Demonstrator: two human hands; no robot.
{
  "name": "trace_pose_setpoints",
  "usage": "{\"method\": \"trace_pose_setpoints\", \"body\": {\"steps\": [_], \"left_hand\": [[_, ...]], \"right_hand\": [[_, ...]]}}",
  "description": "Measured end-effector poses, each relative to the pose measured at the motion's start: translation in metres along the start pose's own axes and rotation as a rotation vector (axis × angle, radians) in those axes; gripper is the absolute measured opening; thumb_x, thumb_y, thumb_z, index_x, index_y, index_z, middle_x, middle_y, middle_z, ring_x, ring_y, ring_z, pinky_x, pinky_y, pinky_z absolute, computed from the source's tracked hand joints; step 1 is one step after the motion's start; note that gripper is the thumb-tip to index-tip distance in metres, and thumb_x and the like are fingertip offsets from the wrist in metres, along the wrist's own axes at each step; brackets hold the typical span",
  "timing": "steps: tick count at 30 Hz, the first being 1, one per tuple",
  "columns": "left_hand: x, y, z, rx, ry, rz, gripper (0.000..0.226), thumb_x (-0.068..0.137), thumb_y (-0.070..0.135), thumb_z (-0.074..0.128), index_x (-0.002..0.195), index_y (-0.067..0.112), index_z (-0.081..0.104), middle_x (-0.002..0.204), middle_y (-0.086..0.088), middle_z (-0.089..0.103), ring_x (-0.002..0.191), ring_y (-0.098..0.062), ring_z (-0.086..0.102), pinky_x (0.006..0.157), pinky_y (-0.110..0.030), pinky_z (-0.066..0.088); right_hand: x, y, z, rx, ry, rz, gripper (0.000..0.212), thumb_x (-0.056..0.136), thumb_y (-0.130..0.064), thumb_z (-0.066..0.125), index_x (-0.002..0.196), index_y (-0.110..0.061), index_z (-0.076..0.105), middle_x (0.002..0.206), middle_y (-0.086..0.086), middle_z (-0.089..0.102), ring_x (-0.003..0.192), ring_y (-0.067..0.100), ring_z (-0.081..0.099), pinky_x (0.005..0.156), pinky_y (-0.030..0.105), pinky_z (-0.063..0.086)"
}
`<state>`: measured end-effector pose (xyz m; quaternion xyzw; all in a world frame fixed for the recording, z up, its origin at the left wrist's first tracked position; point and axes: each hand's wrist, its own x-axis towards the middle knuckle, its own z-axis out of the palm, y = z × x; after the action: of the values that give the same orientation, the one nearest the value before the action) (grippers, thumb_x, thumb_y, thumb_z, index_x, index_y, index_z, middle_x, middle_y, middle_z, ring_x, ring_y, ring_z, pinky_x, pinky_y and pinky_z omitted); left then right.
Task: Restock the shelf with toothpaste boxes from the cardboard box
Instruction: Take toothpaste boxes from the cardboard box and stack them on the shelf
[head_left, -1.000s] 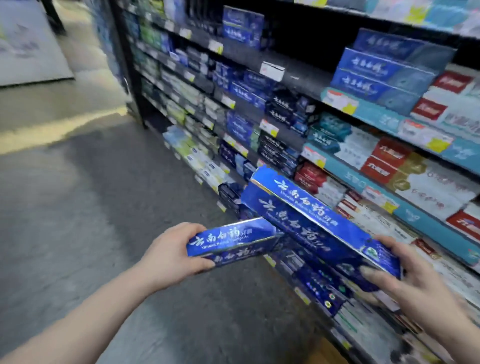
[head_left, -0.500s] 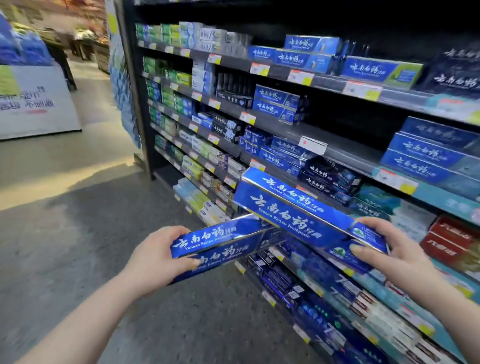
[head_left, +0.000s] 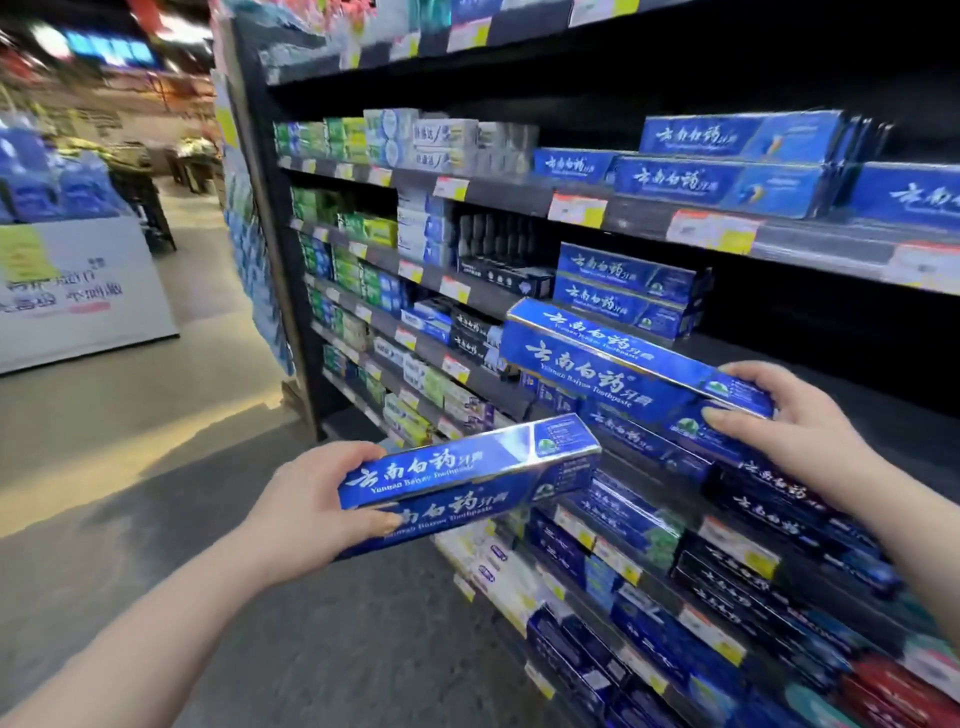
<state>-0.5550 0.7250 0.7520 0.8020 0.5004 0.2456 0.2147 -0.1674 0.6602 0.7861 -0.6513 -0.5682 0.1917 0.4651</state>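
Left hand (head_left: 311, 501): fingers curled round near-left end of left toothpaste carton (head_left: 467, 475). Glossy blue cardboard, long rectangular; long axis runs right, slightly up, toward shelf (head_left: 883, 384).

Right hand (head_left: 795, 415): grips right end of right toothpaste carton (head_left: 613, 364). Same blue; far end points left, held at shelf front.

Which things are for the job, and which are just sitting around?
For the job: left hand gripping lower blue toothpaste boxes; right hand gripping upper blue toothpaste boxes; dark shelf beside matching stack.
Just around: green toothpaste boxes; price tags; white display stand.
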Motion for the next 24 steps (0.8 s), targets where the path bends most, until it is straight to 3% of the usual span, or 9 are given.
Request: {"method": "trace_pose_setpoints", "body": {"steps": [3, 6, 8, 11, 14, 15, 19, 22, 24], "left_hand": [[0.048, -0.003, -0.002, -0.062, -0.037, 0.024, 0.057, 0.039, 0.063, 0.053, 0.093, 0.044, 0.049, 0.105, 0.007, 0.061, 0.100, -0.017, 0.057, 0.093, -0.037, 0.044], [0.096, -0.015, 0.002, -0.059, -0.078, 0.084, 0.059, 0.040, 0.063, 0.053, 0.095, 0.041, 0.051, 0.101, 0.005, 0.061, 0.097, -0.018, 0.057, 0.090, -0.037, 0.044], [0.130, -0.023, 0.008, -0.048, -0.102, 0.137, 0.064, 0.043, 0.063, 0.053, 0.101, 0.036, 0.053, 0.102, 0.003, 0.061, 0.098, -0.018, 0.057, 0.089, -0.037, 0.044], [0.179, -0.033, 0.017, -0.048, -0.172, 0.222, 0.046, 0.046, 0.063, 0.053, 0.089, 0.049, 0.044, 0.098, 0.010, 0.060, 0.094, -0.013, 0.055, 0.085, -0.032, 0.044], [0.231, -0.042, 0.022, -0.058, -0.219, 0.288, 0.044, 0.045, 0.062, 0.052, 0.086, 0.050, 0.044, 0.095, 0.019, 0.056, 0.091, -0.006, 0.054, 0.081, -0.024, 0.042], [0.249, -0.045, 0.023, -0.056, -0.234, 0.309, 0.047, 0.044, 0.062, 0.052, 0.088, 0.049, 0.043, 0.095, 0.021, 0.054, 0.090, -0.004, 0.053, 0.080, -0.020, 0.041], [0.318, -0.057, 0.025, -0.067, -0.304, 0.398, 0.068, 0.042, 0.063, 0.051, 0.105, 0.038, 0.045, 0.097, 0.026, 0.048, 0.092, -0.001, 0.051, 0.078, -0.010, 0.036], [0.361, -0.067, 0.027, -0.078, -0.363, 0.431, 0.072, 0.057, 0.049, 0.072, 0.122, 0.026, 0.050, 0.107, 0.007, 0.055, 0.102, -0.013, 0.054, 0.084, -0.024, 0.041], [0.382, -0.070, 0.031, -0.088, -0.402, 0.451, 0.063, 0.065, 0.033, 0.078, 0.122, 0.023, 0.051, 0.106, 0.005, 0.056, 0.096, -0.013, 0.056, 0.077, -0.017, 0.042]], "right_hand": [[0.053, 0.006, 0.003, -0.066, 0.061, -0.013, 0.035, 0.067, -0.028, 0.078, 0.094, -0.028, 0.057, 0.088, -0.002, 0.066, 0.078, 0.017, 0.059, 0.070, 0.016, 0.048], [0.092, 0.016, 0.000, -0.153, 0.104, -0.003, 0.026, 0.076, -0.015, 0.070, 0.086, -0.034, 0.055, 0.096, 0.010, 0.065, 0.077, 0.030, 0.060, 0.073, 0.046, 0.052], [0.112, 0.024, -0.003, -0.215, 0.149, 0.006, 0.027, 0.075, -0.016, 0.071, 0.089, -0.032, 0.055, 0.098, 0.007, 0.064, 0.085, 0.029, 0.061, 0.075, 0.035, 0.051], [0.139, 0.029, -0.004, -0.325, 0.225, 0.055, 0.042, 0.074, -0.017, 0.073, 0.112, -0.012, 0.055, 0.101, 0.009, 0.060, 0.092, 0.024, 0.057, 0.080, 0.026, 0.039], [0.162, 0.034, 0.002, -0.411, 0.254, 0.081, 0.083, 0.051, -0.066, 0.070, 0.113, -0.013, 0.055, 0.104, 0.008, 0.059, 0.095, 0.022, 0.055, 0.083, 0.021, 0.039], [0.170, 0.038, 0.005, -0.423, 0.262, 0.097, 0.090, 0.044, -0.071, 0.069, 0.112, -0.014, 0.055, 0.103, 0.007, 0.059, 0.093, 0.021, 0.055, 0.079, 0.020, 0.039], [0.199, 0.050, 0.021, -0.439, 0.320, 0.185, 0.053, 0.068, -0.024, 0.078, 0.114, -0.012, 0.053, 0.108, 0.011, 0.060, 0.100, 0.030, 0.058, 0.076, 0.009, 0.040], [0.211, 0.057, 0.036, -0.454, 0.353, 0.205, 0.047, 0.073, -0.014, 0.073, 0.115, -0.010, 0.053, 0.109, 0.014, 0.059, 0.101, 0.030, 0.057, 0.092, 0.029, 0.043], [0.216, 0.058, 0.046, -0.423, 0.359, 0.230, 0.044, 0.074, -0.012, 0.072, 0.113, -0.012, 0.052, 0.105, 0.010, 0.059, 0.096, 0.024, 0.057, 0.087, 0.021, 0.044]]}}
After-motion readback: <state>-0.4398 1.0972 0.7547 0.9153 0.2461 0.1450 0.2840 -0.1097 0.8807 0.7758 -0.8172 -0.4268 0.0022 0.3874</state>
